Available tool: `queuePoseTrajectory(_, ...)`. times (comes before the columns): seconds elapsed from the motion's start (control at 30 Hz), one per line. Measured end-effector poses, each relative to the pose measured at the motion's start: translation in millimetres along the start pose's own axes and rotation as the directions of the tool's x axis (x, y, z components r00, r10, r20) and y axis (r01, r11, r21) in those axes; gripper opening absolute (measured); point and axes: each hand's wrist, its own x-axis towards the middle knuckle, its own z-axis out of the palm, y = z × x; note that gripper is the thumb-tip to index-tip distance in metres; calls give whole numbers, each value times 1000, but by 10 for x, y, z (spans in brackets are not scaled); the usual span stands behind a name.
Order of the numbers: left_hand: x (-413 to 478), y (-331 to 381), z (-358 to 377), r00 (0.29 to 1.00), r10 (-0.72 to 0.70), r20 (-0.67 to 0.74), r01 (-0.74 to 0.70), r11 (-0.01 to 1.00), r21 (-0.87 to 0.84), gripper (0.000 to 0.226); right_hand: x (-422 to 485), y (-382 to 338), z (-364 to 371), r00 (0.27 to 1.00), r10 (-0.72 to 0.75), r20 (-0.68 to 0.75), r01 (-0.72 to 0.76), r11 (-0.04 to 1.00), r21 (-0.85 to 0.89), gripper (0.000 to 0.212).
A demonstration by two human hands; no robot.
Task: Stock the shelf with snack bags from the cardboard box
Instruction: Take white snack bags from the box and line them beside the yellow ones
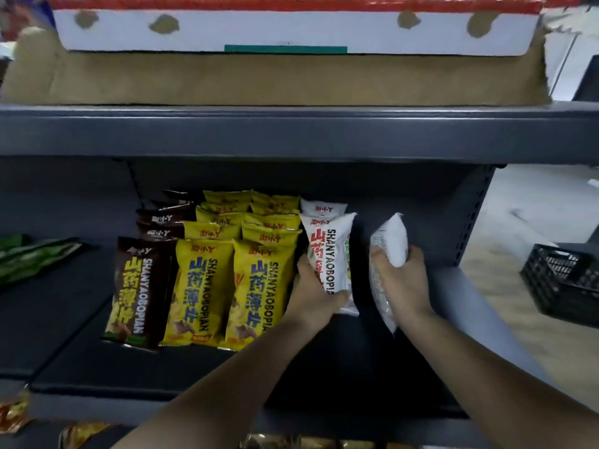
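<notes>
From the head camera, the left hand curls round the front white bag of a row standing at the centre of the frame on the dark shelf, just right of the yellow bags and brown bags. The right hand grips a second white bag, turned edge-on, near the first. The cardboard box sits on the upper shelf board, along the top of the frame.

Snack bags are standing in rows on the shelf, beneath the board where the cardboard box is sitting. A crate is resting on the floor to the right.
</notes>
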Motion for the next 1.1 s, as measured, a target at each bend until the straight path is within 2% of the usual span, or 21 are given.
queuePoseTrajectory(0.13,360,-183,214,991,29,-134,-4,983,182,99,158,121,41,999,-19,-26,18,999,-27,34)
queuePoseTrajectory(0.33,595,-279,437,941,-3,-337,139,915,378,87,224,174,116,994,-106,41,107,993,-40,31)
queuePoseTrajectory(0.47,627,-306,498,919,29,-394,158,887,434,83,200,180,241,973,-179,146,193,977,-92,31)
queuePoseTrajectory(0.53,637,-303,503,914,13,-405,156,912,380,70,192,183,335,953,-202,227,242,956,-165,38)
queuePoseTrajectory(0.6,659,-333,511,915,27,-403,152,901,406,58,183,154,434,920,-253,300,330,911,-245,46)
queuePoseTrajectory(0.67,741,-465,535,920,69,-386,136,867,479,64,182,110,533,886,-312,344,417,859,-296,51)
queuePoseTrajectory(0.73,791,-633,548,940,173,-293,65,754,654,67,205,84,603,872,-330,362,449,833,-324,53)
queuePoseTrajectory(0.8,693,-633,511,960,218,-173,-43,731,681,67,238,81,640,877,-297,379,415,865,-283,52)
queuePoseTrajectory(0.87,508,-513,470,942,230,-246,6,718,696,59,272,99,644,888,-239,393,335,922,-196,47)
queuePoseTrajectory(0.9,458,-467,465,926,264,-269,-21,748,663,60,280,97,632,895,-216,391,294,944,-152,43)
queuePoseTrajectory(0.97,378,-416,485,898,362,-248,-98,716,691,68,292,82,586,918,-195,345,231,971,-63,35)
queuePoseTrajectory(1.1,466,-352,448,812,576,-96,-249,490,835,70,375,49,479,974,-177,143,172,984,47,34)
